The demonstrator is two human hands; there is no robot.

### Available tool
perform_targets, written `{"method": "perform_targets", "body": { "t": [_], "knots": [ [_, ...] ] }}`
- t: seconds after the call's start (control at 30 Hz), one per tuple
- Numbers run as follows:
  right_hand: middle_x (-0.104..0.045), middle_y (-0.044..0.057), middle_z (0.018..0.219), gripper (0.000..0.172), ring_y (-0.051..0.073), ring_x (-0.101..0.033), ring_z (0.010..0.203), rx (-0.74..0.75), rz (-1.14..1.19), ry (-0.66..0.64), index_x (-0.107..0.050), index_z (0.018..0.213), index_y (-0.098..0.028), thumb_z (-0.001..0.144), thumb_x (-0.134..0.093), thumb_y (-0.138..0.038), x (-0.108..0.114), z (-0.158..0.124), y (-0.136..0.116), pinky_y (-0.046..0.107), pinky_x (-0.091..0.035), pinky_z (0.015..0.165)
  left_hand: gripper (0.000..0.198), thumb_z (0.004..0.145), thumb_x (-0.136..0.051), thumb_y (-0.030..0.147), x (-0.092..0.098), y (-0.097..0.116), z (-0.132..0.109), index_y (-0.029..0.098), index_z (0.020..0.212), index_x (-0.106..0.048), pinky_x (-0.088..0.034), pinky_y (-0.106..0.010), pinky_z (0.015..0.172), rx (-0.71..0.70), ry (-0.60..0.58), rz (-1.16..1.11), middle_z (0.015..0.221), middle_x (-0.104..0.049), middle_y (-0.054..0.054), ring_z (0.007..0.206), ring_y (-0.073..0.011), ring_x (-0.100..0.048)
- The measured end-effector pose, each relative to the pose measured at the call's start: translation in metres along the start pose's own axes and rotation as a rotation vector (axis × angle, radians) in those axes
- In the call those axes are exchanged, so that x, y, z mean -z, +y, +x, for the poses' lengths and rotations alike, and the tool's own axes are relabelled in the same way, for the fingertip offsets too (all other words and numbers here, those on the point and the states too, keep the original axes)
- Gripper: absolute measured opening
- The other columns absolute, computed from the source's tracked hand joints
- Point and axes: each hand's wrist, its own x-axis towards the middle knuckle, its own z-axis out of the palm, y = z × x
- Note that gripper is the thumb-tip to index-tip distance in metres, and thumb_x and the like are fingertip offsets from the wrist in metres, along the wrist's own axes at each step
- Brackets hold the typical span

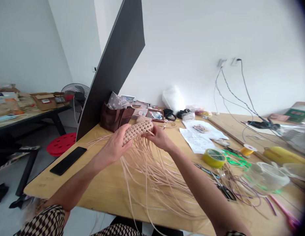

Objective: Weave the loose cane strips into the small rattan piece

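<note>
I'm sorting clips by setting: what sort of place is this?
Probably a craft workroom: the left hand and right hand hold a woven piece, its loose strands trailing over a wooden table, with a tape roll and scissors nearby.

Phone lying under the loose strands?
No, the black phone lies near the table's left edge, clear of the strands hanging from the woven piece.

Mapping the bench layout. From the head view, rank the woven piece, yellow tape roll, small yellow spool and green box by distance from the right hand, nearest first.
1. woven piece: held by the right hand.
2. yellow tape roll: on the table to its right.
3. small yellow spool: farther right.
4. green box: far right, near the wall.
</note>
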Motion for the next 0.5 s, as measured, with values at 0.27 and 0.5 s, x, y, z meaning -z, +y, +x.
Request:
{"method": "perform_targets", "body": {
  "t": [0.27,0.5],
  "knots": [
    [-0.059,0.007,0.121,0.064,0.023,-0.055,0.111,0.034,0.238,0.091,-0.048,0.122,-0.025,0.066,-0.071,-0.043,0.009,-0.017,0.007,0.039,-0.044,0.096,0.052,0.082,-0.057,0.032,-0.016,-0.007,-0.003,0.023,0.131,-0.042,-0.024,-0.044,0.113,-0.196,0.119,-0.104,0.14,-0.043,-0.01,0.133,-0.0257,-0.034],
    [-0.057,0.01,0.124,0.065,0.024,-0.054,0.112,0.048,0.205,0.301,-0.049,0.124,-0.021,0.067,-0.069,-0.046,0.021,-0.028,0.025,0.041,-0.04,0.099,0.102,0.061,-0.069,0.06,-0.071,-0.006,-0.02,0.019,0.142,-0.024,-0.027,-0.045,0.11,0.293,0.107,-0.885,0.143,-0.036,-0.017,0.133,-0.0303,-0.034]
  ]
}}
